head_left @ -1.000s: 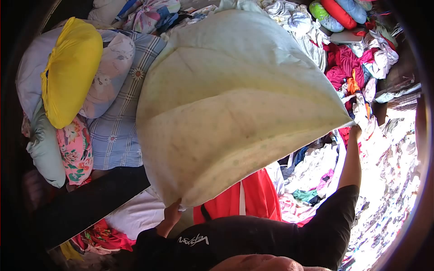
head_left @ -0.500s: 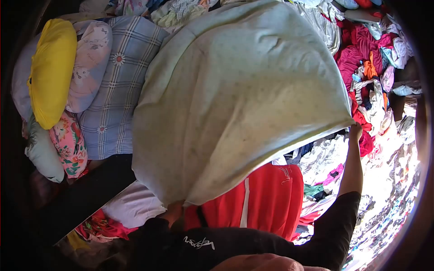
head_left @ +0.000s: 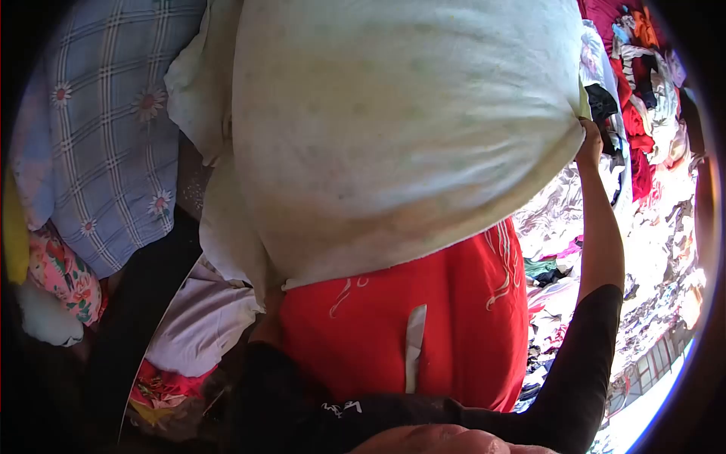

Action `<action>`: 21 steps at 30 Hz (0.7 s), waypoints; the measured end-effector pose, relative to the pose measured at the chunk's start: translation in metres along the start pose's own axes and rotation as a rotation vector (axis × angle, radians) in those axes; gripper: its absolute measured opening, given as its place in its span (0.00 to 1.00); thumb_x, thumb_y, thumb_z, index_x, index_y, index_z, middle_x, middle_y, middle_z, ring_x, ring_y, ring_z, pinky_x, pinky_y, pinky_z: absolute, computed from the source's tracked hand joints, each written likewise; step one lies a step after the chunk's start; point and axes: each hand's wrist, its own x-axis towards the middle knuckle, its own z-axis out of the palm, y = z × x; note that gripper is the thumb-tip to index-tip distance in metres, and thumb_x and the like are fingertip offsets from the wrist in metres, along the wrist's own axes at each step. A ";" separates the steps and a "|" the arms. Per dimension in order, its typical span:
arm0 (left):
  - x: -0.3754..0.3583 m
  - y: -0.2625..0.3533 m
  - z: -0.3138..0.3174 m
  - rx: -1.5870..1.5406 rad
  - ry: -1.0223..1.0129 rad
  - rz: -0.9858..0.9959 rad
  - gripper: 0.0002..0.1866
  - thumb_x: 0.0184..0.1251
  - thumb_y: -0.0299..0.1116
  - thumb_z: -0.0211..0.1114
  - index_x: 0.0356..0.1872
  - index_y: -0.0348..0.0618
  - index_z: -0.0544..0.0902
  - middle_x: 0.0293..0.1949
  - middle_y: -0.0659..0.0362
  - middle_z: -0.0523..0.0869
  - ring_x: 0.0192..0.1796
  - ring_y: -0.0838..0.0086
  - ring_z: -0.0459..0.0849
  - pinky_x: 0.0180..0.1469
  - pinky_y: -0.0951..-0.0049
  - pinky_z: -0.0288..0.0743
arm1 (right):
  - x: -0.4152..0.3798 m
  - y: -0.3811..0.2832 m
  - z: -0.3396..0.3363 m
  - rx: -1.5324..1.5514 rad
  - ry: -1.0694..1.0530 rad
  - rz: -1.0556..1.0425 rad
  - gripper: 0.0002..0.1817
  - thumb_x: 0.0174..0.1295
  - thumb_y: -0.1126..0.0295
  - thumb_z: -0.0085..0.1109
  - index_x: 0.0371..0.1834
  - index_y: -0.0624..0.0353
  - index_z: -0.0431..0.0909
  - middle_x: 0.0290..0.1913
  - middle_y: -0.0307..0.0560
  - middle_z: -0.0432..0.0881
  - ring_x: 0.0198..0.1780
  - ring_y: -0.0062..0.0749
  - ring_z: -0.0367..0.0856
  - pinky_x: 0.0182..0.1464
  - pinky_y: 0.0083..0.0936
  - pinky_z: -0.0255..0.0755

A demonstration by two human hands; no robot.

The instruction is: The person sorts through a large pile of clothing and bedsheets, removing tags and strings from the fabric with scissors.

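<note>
A large pale cream-green cloth (head_left: 408,136), faintly spotted and stained, is spread out in front of me. My right hand (head_left: 591,142) pinches its edge at the right, with the arm reaching forward. Lower left, my left hand (head_left: 268,321) is at the cloth's near corner, in shadow and partly covered by the fabric. Below the stretched lower edge lies red fabric (head_left: 476,318) with white line patterns. A narrow whitish strip (head_left: 414,348), blade-like in outline, stands out against the red.
On the left are a blue plaid pillow (head_left: 113,136) with daisies, a floral pink pillow (head_left: 64,276) and a yellow one (head_left: 13,234). A dark board edge (head_left: 144,310) runs beside a pale lilac cloth (head_left: 200,325). Heaped clothes (head_left: 643,250) fill the right.
The view has moved closer and lower. The cloth's lower edge has risen, uncovering more red fabric, and its left side now hangs in folds. Both hands still hold it.
</note>
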 end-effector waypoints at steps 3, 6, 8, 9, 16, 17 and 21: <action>0.052 -0.001 0.037 -0.018 -0.041 -0.031 0.18 0.68 0.39 0.57 0.53 0.41 0.84 0.47 0.46 0.88 0.52 0.50 0.86 0.54 0.54 0.78 | -0.023 0.022 0.074 -0.039 0.008 -0.049 0.12 0.55 0.71 0.64 0.43 0.61 0.83 0.48 0.56 0.85 0.53 0.54 0.82 0.56 0.41 0.75; 0.092 0.004 0.072 -0.051 -0.070 -0.043 0.18 0.69 0.40 0.58 0.53 0.41 0.84 0.47 0.46 0.88 0.52 0.51 0.86 0.54 0.54 0.78 | -0.046 0.054 0.139 -0.117 0.015 -0.093 0.12 0.55 0.73 0.63 0.43 0.62 0.83 0.49 0.57 0.84 0.54 0.53 0.81 0.58 0.41 0.74; 0.108 0.009 0.094 -0.082 -0.079 -0.044 0.19 0.69 0.40 0.58 0.53 0.40 0.84 0.48 0.46 0.88 0.52 0.51 0.86 0.54 0.55 0.78 | -0.060 0.055 0.153 -0.153 -0.038 -0.075 0.12 0.56 0.73 0.60 0.42 0.63 0.82 0.52 0.59 0.82 0.58 0.54 0.78 0.62 0.42 0.70; 0.115 0.012 0.104 -0.094 -0.082 -0.045 0.19 0.69 0.40 0.58 0.53 0.40 0.84 0.48 0.46 0.88 0.52 0.51 0.86 0.54 0.55 0.78 | -0.066 0.060 0.159 -0.196 -0.063 -0.076 0.12 0.56 0.73 0.60 0.43 0.63 0.82 0.52 0.59 0.82 0.57 0.55 0.78 0.62 0.42 0.71; 0.142 0.042 0.129 -0.155 -0.091 -0.009 0.19 0.69 0.41 0.58 0.53 0.40 0.84 0.48 0.46 0.88 0.52 0.53 0.86 0.54 0.56 0.78 | -0.088 0.077 0.171 -0.236 -0.122 0.048 0.17 0.55 0.74 0.60 0.49 0.64 0.81 0.58 0.60 0.80 0.62 0.55 0.75 0.67 0.41 0.68; 0.137 0.040 0.129 -0.159 -0.091 -0.004 0.20 0.69 0.41 0.58 0.53 0.39 0.84 0.48 0.46 0.88 0.52 0.53 0.86 0.55 0.56 0.78 | -0.094 0.075 0.164 -0.183 -0.138 0.035 0.21 0.54 0.74 0.61 0.54 0.63 0.79 0.61 0.60 0.78 0.65 0.55 0.73 0.68 0.41 0.67; 0.111 0.049 0.106 -0.158 -0.109 0.027 0.20 0.69 0.42 0.58 0.53 0.39 0.83 0.49 0.46 0.88 0.52 0.54 0.87 0.55 0.57 0.78 | -0.163 0.086 0.153 0.113 -0.088 -0.155 0.25 0.57 0.74 0.65 0.60 0.64 0.75 0.61 0.63 0.77 0.57 0.52 0.78 0.58 0.40 0.72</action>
